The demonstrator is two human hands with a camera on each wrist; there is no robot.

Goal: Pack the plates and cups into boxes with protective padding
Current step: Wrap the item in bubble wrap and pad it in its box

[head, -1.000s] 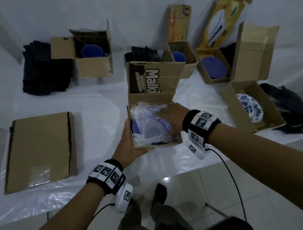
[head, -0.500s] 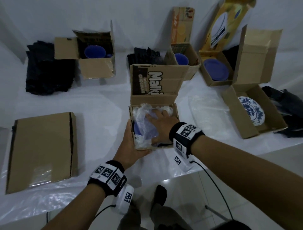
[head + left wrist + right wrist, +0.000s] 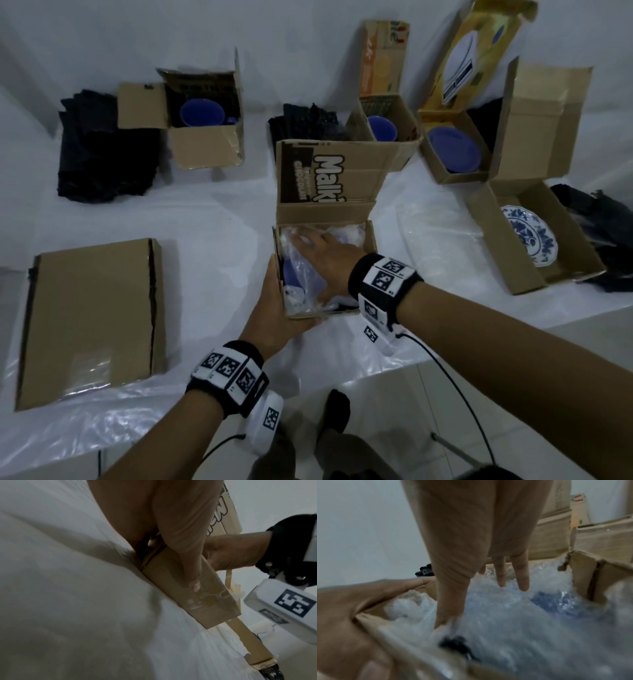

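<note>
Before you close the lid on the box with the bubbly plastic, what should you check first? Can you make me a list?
1. Clear bubble wrap covers the blue dish in the small brown cardboard box: ok, blue only shows through the plastic.
2. Left hand steadies the box at its near left corner: ok.
3. Right hand is out of the box: not ok, its flat fingers press on the wrap.
4. Wrap sits below the rim: cannot tell.
5. The printed lid flap stands open, free to fold: ok.
6. Padding under the dish: cannot tell, hidden.
</note>
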